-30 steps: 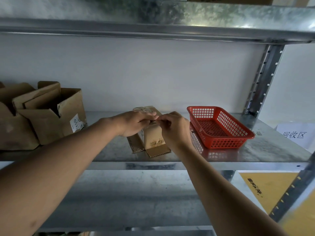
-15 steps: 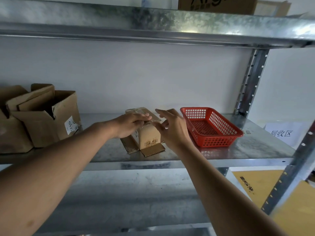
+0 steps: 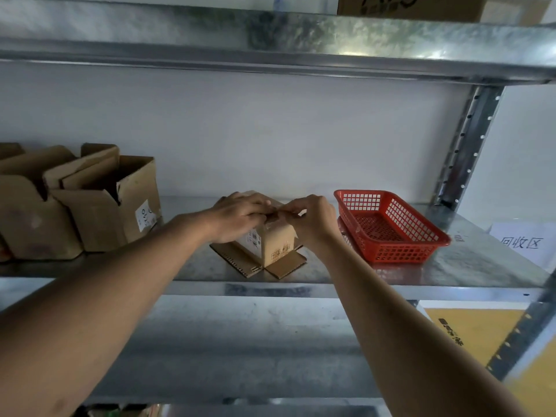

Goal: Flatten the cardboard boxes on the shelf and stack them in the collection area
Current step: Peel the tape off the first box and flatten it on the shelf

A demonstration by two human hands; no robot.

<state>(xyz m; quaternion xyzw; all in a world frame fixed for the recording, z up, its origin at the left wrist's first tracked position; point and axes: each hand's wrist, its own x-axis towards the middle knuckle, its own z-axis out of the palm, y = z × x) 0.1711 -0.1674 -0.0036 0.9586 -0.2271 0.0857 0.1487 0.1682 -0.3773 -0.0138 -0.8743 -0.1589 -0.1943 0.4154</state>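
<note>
Cardboard of the small box (image 3: 272, 242) looks light, stiff; left hand (image 3: 237, 215) presses its top, right hand (image 3: 310, 219) pinches tape there.

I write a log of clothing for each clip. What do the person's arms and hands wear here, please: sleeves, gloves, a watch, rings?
Both forearms are bare as far as the picture shows; no sleeve is in view. The left hand and the right hand wear no gloves. No watch or wristband shows on either wrist. Rings cannot be told: the fingers are too small.
</note>
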